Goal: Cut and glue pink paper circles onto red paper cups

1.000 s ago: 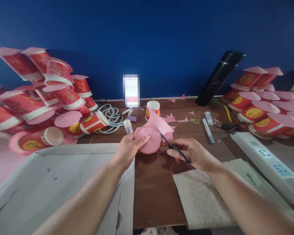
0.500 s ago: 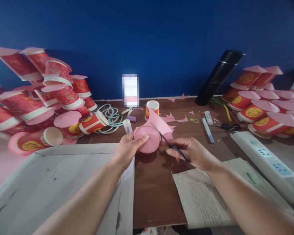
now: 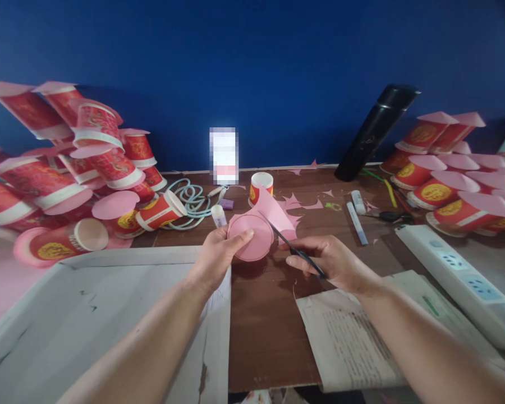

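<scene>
Slightly lower and to the left than a moment ago sits the pink paper disc point(image 3: 251, 237), turned a little between the hands; nothing else has shifted. The left hand point(image 3: 219, 255) grips a paper cup by its body, thumb laid across the disc glued over the cup's mouth, the other fingers curled behind, so the pink face tilts toward the camera and its rim is presented for trimming. An untrimmed pink flap point(image 3: 278, 216) juts from the disc toward 1 o'clock. The right hand point(image 3: 332, 261) works black scissors point(image 3: 292, 247), fingers closed through the handles, blades running up toward 11 o'clock and meeting the disc's edge beside the flap.

All this hovers over a brown table point(image 3: 265, 331). At 9 o'clock is a heap of red cups point(image 3: 67, 163) capped in pink; at 3 o'clock, more finished cups point(image 3: 446, 191). Toward 12 o'clock stand a single open cup point(image 3: 262, 187), pink offcuts point(image 3: 297, 203) and a glue stick point(image 3: 219, 215). A white power strip point(image 3: 458, 275) lies at 4 o'clock, printed paper point(image 3: 353, 336) at 5.
</scene>
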`<control>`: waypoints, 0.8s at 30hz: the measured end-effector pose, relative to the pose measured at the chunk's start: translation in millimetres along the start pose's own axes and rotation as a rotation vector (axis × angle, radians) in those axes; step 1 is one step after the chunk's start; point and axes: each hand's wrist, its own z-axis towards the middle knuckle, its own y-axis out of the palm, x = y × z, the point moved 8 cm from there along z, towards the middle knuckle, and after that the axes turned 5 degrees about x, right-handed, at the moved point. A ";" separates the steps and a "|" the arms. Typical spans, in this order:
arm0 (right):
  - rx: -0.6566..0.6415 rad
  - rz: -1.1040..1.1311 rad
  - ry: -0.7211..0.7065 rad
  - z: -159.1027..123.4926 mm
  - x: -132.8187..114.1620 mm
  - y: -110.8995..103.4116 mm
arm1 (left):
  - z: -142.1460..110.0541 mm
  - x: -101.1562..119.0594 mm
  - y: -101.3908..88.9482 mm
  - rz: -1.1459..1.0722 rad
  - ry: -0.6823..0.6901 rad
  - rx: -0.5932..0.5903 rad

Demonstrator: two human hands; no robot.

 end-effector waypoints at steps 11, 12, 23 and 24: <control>0.014 0.010 0.018 -0.6 1.0 -1.6 | 0.6 1.7 -1.1 -0.036 -0.007 0.025; 0.014 0.007 0.015 -0.6 0.9 -1.8 | 1.0 1.8 -1.5 -0.039 -0.005 0.026; 0.023 0.031 0.008 -1.3 2.2 -1.8 | 1.9 1.9 -2.1 -0.033 0.000 0.020; 0.025 0.032 0.010 -1.2 2.8 -2.0 | 1.8 1.9 -2.1 -0.034 -0.001 0.021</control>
